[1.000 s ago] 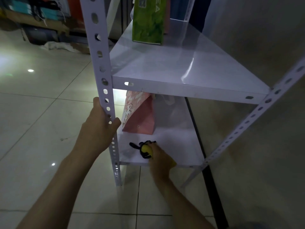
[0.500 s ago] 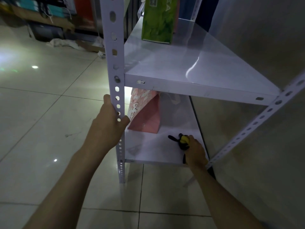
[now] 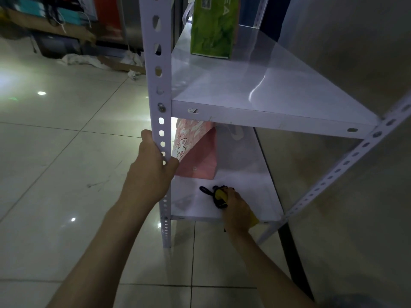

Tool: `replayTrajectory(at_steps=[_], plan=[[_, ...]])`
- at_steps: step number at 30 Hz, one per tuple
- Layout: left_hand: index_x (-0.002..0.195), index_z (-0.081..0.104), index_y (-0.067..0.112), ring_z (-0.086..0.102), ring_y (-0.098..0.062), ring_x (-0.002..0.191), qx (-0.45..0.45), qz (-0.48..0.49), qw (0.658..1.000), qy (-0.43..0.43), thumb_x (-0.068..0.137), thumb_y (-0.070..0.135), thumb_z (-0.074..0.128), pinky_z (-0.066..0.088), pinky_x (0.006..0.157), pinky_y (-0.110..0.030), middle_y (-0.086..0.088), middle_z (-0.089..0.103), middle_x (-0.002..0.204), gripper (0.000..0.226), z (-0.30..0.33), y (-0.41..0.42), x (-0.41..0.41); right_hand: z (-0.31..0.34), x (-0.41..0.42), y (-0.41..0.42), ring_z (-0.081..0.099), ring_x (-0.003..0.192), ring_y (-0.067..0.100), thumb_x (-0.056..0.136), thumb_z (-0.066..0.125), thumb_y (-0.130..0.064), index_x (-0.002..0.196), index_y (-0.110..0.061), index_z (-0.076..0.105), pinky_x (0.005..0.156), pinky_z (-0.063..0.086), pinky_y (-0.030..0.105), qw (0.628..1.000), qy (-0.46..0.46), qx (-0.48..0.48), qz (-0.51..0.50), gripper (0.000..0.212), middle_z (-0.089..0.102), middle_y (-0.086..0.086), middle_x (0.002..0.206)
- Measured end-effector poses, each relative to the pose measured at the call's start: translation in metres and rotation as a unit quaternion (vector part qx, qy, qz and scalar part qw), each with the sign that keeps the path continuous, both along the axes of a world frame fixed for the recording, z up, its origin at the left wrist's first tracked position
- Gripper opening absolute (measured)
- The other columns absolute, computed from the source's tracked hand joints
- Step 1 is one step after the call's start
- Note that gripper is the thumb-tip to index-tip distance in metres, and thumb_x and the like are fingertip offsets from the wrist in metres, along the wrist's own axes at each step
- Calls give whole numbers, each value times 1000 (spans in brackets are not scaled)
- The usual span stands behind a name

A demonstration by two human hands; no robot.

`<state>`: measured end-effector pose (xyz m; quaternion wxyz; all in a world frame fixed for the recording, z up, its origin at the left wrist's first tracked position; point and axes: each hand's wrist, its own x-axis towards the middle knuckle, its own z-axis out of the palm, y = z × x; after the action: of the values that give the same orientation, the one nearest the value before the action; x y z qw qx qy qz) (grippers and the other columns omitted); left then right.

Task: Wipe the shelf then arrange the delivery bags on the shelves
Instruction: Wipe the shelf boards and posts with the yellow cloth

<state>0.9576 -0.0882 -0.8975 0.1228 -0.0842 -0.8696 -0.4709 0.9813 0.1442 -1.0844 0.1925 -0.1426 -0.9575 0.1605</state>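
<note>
1. Dim tiled floor (image 3: pixel 66 152), white rack.
2. Left hand (image 3: pixel 153 167) grips post (image 3: pixel 159 85).
3. Right hand (image 3: pixel 235 207) clutches cloth (image 3: pixel 220 195) on bottom shelf (image 3: pixel 249 196), beside pink bag (image 3: pixel 195 152); green bag (image 3: pixel 213 27) above.
4. Wiping step; next likely the bare stretch.

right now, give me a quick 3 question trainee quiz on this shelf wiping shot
1. True or false: the left hand grips the front post.
2. Which bag stands on the lower shelf? A green bag B pink bag C no bag
3. Fill in: the right hand holds a yellow and black ____ on the lower shelf.

Key: 1 true. 2 B. 3 cloth.
</note>
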Motion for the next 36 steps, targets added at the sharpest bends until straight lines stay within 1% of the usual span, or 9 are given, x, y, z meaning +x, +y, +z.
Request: replayTrajectory(at_steps=[2, 6, 9, 14, 19, 23, 26, 32, 36], plan=[[110, 28, 26, 55, -8, 64, 3, 5, 1000, 1, 93, 14, 67, 42, 56, -29, 9, 42, 83, 44, -1, 1, 1, 3, -5, -16, 74, 86, 25, 87, 77, -17, 120, -11, 72, 73, 62, 37, 1000, 7, -15, 8, 34, 76, 8, 102], [110, 27, 27, 55, -8, 62, 6, 11, 1000, 5, 95, 14, 66, 42, 54, -27, 5, 44, 85, 43, -3, 3, 3, 6, -14, -47, 65, 54, 16, 78, 86, -20, 102, -19, 78, 42, 46, 24, 999, 32, 38, 19, 26, 72, -1, 73], [111, 28, 27, 53, -7, 60, 12, 12, 1000, 6, 96, 14, 65, 39, 52, -23, 2, 46, 88, 42, -3, 4, 2, 3, -23, -60, 63, 63, 13, 90, 72, -25, 106, -25, 72, 49, 46, 24, 998, -5, 50, 24, 16, 71, -4, 79], [113, 27, 25, 48, -9, 57, 14, 13, 1000, 6, 97, 16, 65, 38, 51, -19, 1, 42, 90, 42, -1, 5, 3, 2, -30, -80, 62, 66, 5, 88, 75, -34, 95, -29, 71, 49, 51, 25, 996, 36, -15, 77, 10, 69, -12, 78], [114, 27, 23, 47, -9, 57, 4, 13, 1000, 8, 97, 17, 65, 38, 50, -17, 5, 37, 87, 42, -1, 5, 2, -2, -24, -76, 64, 83, 0, 95, 56, -59, 106, -35, 67, 62, 56, 26, 988, -23, 14, 154, 29, 71, -16, 93], [112, 29, 23, 50, -6, 58, 1, 4, 1000, 10, 95, 15, 67, 37, 50, -16, 14, 36, 82, 42, -3, 2, 0, 7, -4, -69, 73, 94, 17, 96, 51, -37, 111, -18, 75, 76, 61, 31, 955, 13, -63, 291, 34, 78, -1, 106], [111, 28, 26, 53, -4, 60, -2, -6, 1000, 9, 95, 17, 66, 39, 51, -18, 17, 41, 80, 43, -5, 0, -2, 18, 13, -61, 72, 96, 23, 93, 39, -40, 111, -6, 75, 85, 60, 32, 929, -10, -128, 348, 53, 77, 9, 106], [114, 26, 30, 62, -7, 68, 3, -5, 1000, -11, 101, 21, 59, 45, 56, -22, 8, 58, 90, 37, -12, 0, 8, 38, 46, -39, 67, 97, 25, 78, 34, -33, 105, -11, 71, 84, 55, 39, 908, -127, -146, 371, 51, 73, 7, 105], [137, 34, 16, 62, -22, 90, 10, -27, 999, -30, 100, 16, 60, 47, 72, -32, 0, 56, 113, 45, -19, -4, 25, 52, 82, -26, 66, 101, 9, 74, 43, -3, 109, -16, 72, 90, 56, 25, 894, -87, -200, 392, 47, 73, -1, 107]])
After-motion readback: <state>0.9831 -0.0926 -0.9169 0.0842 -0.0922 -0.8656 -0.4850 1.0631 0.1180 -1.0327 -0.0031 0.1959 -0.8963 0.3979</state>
